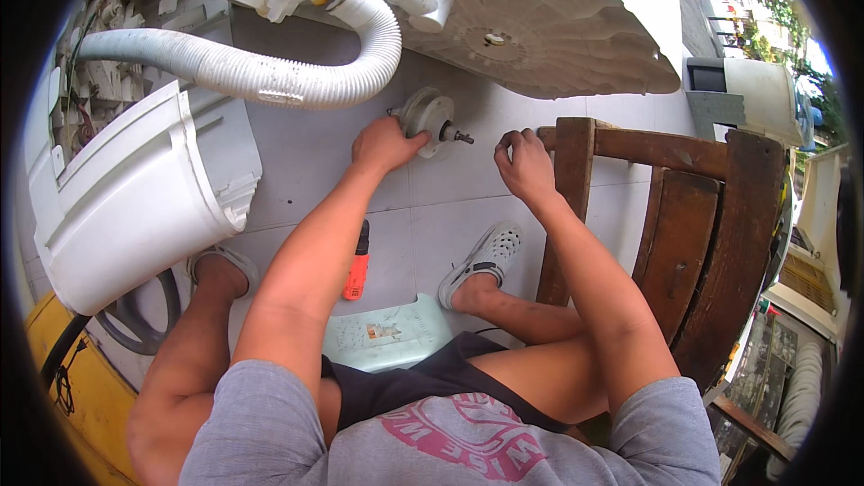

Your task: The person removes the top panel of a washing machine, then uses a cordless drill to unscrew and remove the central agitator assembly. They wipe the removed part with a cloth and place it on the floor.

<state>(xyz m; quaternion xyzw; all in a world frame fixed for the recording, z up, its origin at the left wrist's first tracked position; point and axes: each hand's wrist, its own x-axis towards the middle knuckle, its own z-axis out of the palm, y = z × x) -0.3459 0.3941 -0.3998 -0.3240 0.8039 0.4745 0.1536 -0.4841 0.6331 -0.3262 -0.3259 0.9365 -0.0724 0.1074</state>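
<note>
My left hand [384,146] is closed around the side of a white round flanged part [436,115], probably plastic, held above the tiled floor. A short metal shaft [462,137] sticks out of its middle toward the right. My right hand [526,167] is a little to the right of the shaft, apart from it. Its thumb and fingers are curled together, and whatever may be between them is too small to make out. Beyond both hands lies a large whitish ribbed tub [558,27] with a small hub in its base.
A white corrugated hose [243,72] curves across the upper left above a white plastic housing [135,216]. An orange-and-black tool [357,270] lies before a pale green stool [387,337]. A brown wooden bench [679,153] stands close to my right hand.
</note>
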